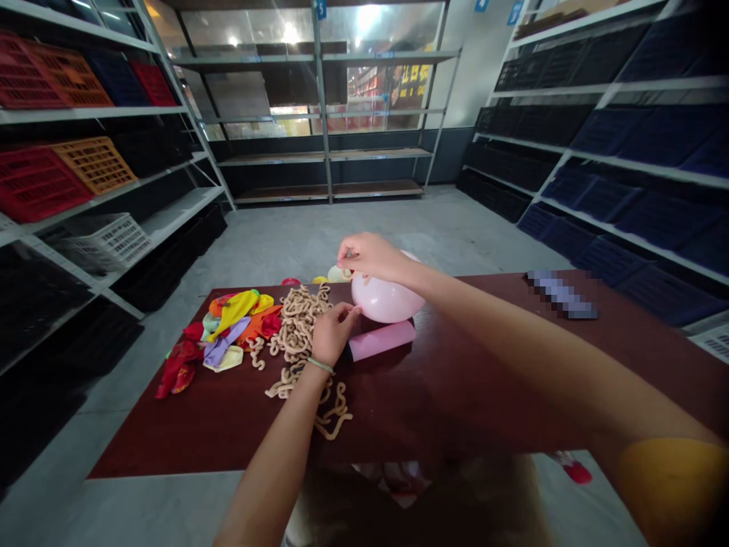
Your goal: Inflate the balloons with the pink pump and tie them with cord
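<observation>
One left hand (332,336), head view: thumb and forefinger pinched together on the near left edge of an inflated pale pink balloon (390,298); greenish band (320,366) at the wrist. One right hand (367,256), above and beyond the left: fingertips closed together on a tan strand (345,274), lying over the balloon's upper part; the strand's exact course too small to tell. One pink cylinder (384,340), lying just right of the left grip, near side of the balloon. One heap of curly tan strands (299,319), just left of the left grip, stragglers nearer the wearer. Assorted limp coloured balloons (233,327), farther left. One blurred-out object (561,294), well right of both grips. One dark red table (484,380), beneath all.
</observation>
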